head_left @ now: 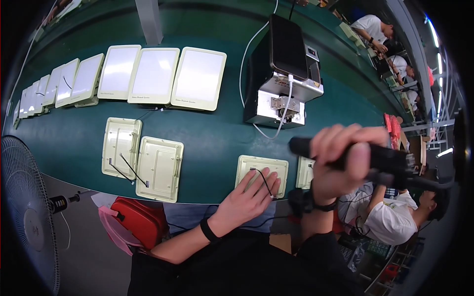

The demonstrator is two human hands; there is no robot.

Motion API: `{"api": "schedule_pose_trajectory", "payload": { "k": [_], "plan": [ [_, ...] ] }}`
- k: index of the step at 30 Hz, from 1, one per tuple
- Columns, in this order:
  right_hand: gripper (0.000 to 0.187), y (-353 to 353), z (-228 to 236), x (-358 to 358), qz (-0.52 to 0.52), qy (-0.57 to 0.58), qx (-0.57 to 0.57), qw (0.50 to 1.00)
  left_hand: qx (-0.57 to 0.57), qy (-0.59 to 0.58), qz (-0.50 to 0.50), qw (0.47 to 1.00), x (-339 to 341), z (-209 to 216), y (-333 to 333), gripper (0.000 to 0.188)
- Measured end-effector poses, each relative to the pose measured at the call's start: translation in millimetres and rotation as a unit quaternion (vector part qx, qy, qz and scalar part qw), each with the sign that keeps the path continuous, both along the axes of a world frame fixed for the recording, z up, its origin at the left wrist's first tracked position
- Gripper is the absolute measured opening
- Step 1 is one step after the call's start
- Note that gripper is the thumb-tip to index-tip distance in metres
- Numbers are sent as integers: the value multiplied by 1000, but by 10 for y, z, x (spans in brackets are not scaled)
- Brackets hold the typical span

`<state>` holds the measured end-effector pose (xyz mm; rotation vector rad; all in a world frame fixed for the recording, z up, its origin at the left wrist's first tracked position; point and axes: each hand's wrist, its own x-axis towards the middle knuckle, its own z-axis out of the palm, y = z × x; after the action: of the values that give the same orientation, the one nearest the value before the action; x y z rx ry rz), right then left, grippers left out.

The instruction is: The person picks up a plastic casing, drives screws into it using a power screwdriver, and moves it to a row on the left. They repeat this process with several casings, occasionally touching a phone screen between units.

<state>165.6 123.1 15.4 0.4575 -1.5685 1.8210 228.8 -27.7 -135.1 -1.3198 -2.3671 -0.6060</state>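
Observation:
My left hand (249, 197) lies with fingers spread on a cream plastic panel housing (244, 165) near the table's front edge. A short black wire (264, 178) with a small pale connector runs over the fingers. My right hand (348, 150) is wrapped round a black electric screwdriver (382, 160), raised above the table to the right; its cord trails off to the right. Partly behind the right wrist sits another cream housing (304, 173). Two more housings, one (160, 170) overlapping the other (121, 148), lie inner side up to the left, with black wires.
A row of white-faced panels (200, 79) leans along the table's far left. A black and silver machine (274, 101) stands behind my hands, with a phone (288, 47) and white cable on it. A fan (32, 217) is at left, a red stool (143, 224) below; a co-worker (395, 217) sits right.

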Motion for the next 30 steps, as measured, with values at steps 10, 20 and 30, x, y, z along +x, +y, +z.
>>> {"api": "schedule_pose_trajectory", "payload": {
  "k": [10,20,30],
  "plan": [
    [12,-7,136,-345,-127,-82,33,988,-24,-3,-1,1000,3,27,23,40],
    [15,166,-186,279,-102,-112,56,987,-32,0,5,999,11,12,29,43],
    [20,149,-371,314,-110,-126,44,985,-45,-6,-6,999,4,58,39,44]
  ]
}}
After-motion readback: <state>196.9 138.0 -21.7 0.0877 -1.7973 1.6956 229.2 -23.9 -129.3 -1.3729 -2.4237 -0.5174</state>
